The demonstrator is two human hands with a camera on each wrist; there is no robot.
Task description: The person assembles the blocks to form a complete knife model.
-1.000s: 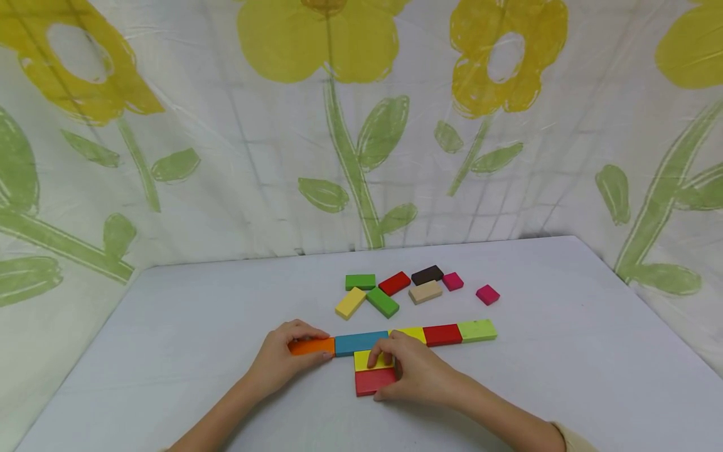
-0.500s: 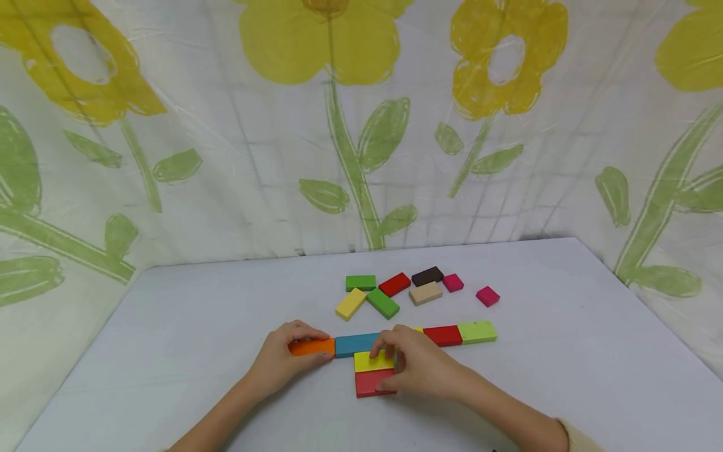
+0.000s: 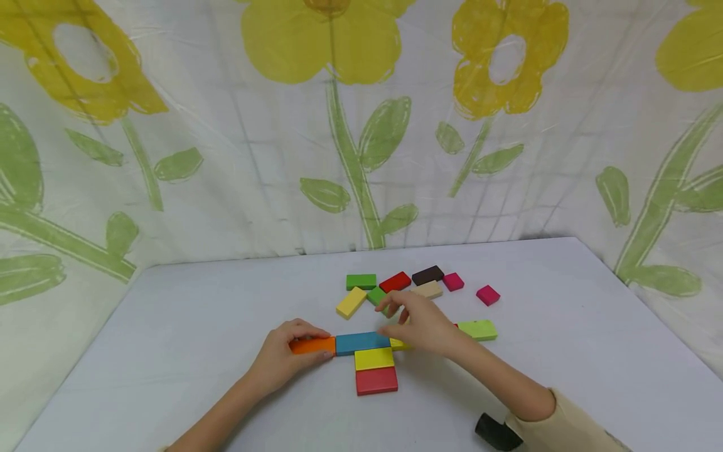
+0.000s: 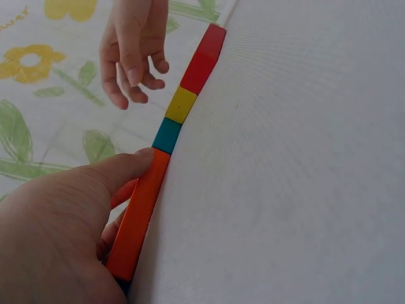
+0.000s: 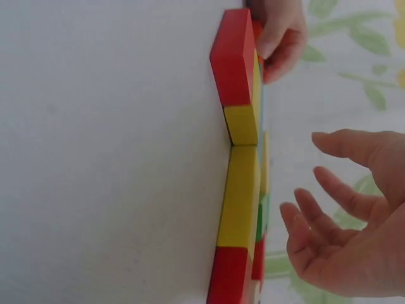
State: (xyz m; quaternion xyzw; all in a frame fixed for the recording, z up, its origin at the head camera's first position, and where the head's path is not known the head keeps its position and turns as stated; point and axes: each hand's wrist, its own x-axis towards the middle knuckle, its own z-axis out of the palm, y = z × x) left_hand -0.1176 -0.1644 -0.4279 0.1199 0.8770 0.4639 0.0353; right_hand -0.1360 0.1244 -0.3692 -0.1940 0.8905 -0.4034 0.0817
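Note:
My left hand (image 3: 282, 353) grips an orange block (image 3: 312, 346) at the left end of a row, thumb on its near side. Along the row follow a blue block (image 3: 363, 343), a yellow block (image 4: 182, 104), a red block mostly covered in the head view, and a lime block (image 3: 478, 329). Below the blue one lie a second yellow block (image 3: 374, 359) and another red block (image 3: 376, 381), side by side. My right hand (image 3: 422, 321) hovers over the row with fingers loosely bent and holding nothing, as the right wrist view confirms.
Behind the row lie loose blocks: two green (image 3: 361, 282), a pale yellow (image 3: 351, 302), a red (image 3: 395, 282), a dark (image 3: 427, 275), a beige (image 3: 432, 289) and two magenta (image 3: 488, 295). A black object (image 3: 498, 433) shows beside the right sleeve. A flowered cloth (image 3: 226, 188) hangs behind the table.
My right hand has come off the lower yellow and red blocks and moved away from me, over the row toward the loose blocks. The left hand stays on the orange block.

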